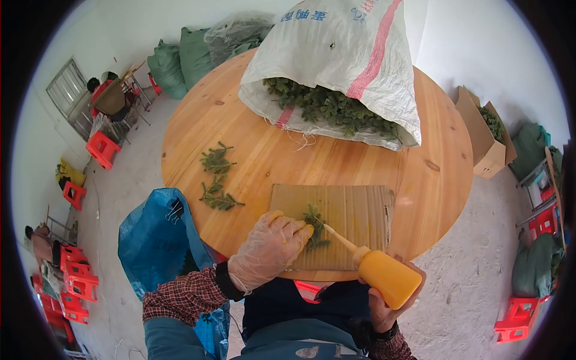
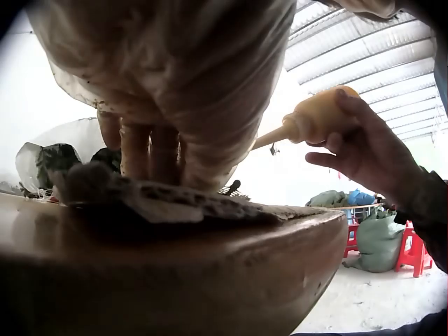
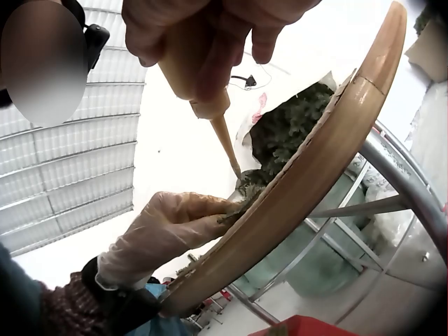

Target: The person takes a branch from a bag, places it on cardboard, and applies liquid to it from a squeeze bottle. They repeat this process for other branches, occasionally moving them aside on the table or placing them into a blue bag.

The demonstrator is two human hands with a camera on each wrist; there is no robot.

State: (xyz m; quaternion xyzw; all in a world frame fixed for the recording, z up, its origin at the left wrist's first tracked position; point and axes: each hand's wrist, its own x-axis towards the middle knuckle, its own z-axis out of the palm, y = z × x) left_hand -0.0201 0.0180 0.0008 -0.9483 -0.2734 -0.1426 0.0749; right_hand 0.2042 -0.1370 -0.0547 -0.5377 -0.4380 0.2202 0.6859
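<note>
My gloved left fingers (image 1: 300, 231) hold a small green sprig (image 1: 315, 227) at its left side, on a flat piece of cardboard (image 1: 354, 207) at the near edge of the round wooden bench (image 1: 441, 174). My right fingers (image 1: 378, 306) grip a yellow squeeze bottle (image 1: 390, 279), tilted so that its pale nozzle (image 1: 341, 237) points at the sprig; whether the tip touches, I cannot tell. Loose sprigs (image 1: 214, 162) lie to the left of the cardboard. Beyond it, a white woven sack (image 1: 333, 51) opens toward me, stuffed with greenery (image 1: 333, 105). A blue bag (image 1: 150, 234) sits beside the bench at my left, a binder clip (image 1: 174, 210) on it.
</note>
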